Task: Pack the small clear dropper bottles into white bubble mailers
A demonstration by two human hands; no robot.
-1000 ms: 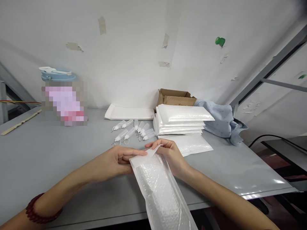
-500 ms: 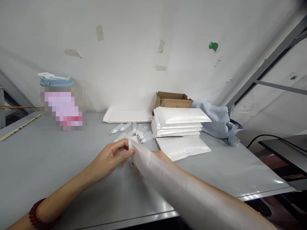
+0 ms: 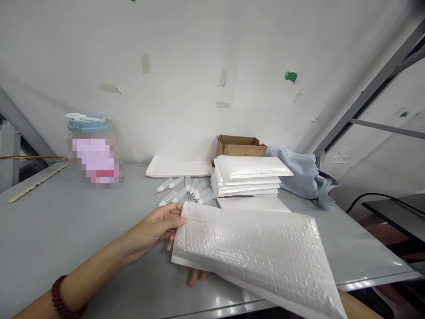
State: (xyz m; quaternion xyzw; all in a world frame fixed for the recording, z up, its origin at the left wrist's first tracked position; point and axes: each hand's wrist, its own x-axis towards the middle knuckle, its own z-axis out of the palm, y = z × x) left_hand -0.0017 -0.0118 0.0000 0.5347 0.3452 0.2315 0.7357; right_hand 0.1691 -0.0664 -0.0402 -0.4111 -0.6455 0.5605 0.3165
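A white bubble mailer (image 3: 262, 252) lies slanted across the front of the view, its bubbled face up. My left hand (image 3: 166, 223) pinches its left end between thumb and fingers. Beneath the mailer is my right hand (image 3: 195, 274), with only some fingertips showing below its lower edge; the rest is hidden. Behind the mailer's left end, several small clear bottles with white tips (image 3: 181, 194) lie on the grey table (image 3: 109, 279). A stack of white mailers (image 3: 249, 177) stands behind the held one, with another flat mailer (image 3: 255, 204) in front of the stack.
Against the wall lie flat white mailers (image 3: 179, 168). An open cardboard box (image 3: 241, 146) stands behind the stack, with a light blue cloth (image 3: 295, 173) to its right. At the back left are a blue-lidded container (image 3: 89, 124) and a blurred pink item (image 3: 96, 159).
The held mailer has turned from nearly edge-on to show its broad bubbled face, and now covers the right forearm. The view has tilted slightly upward.
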